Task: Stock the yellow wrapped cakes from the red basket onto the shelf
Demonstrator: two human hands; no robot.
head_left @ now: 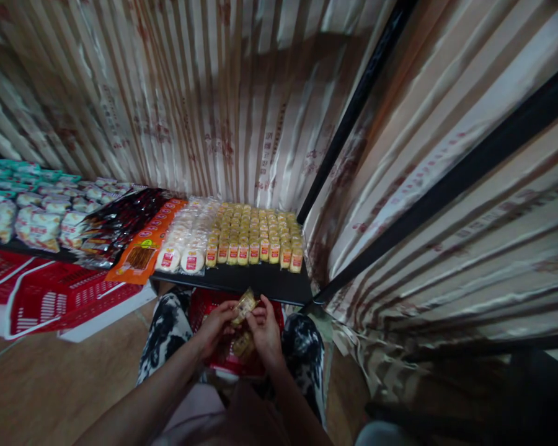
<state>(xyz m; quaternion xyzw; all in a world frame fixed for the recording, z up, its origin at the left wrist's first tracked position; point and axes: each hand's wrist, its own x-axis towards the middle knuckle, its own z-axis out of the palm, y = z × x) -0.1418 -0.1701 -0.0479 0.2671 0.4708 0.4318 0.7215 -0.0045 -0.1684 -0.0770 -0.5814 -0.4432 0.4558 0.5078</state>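
Between both hands is a small yellow wrapped snack (245, 306), tilted, in shiny clear film. My left hand (217, 325) pinches its left side, while my right hand (264, 331) has its fingers closed at the right side. Below them, between the knees, a red basket (203, 305) holds more yellow packets (243, 344), partly hidden by my hands. Just ahead, rows of similar yellow snacks with red labels (253, 238) stand on a black shelf (265, 282). To their left lie round white packaged snacks (192, 260) in clear wrappers.
Farther left on the shelf are an orange packet (144, 244), dark packets (121, 226), white packets (37, 226) and teal packets (9, 179). Red baskets (69, 294) stand below on the floor. Black poles (353, 111) and a pleated curtain (204, 93) border the shelf.
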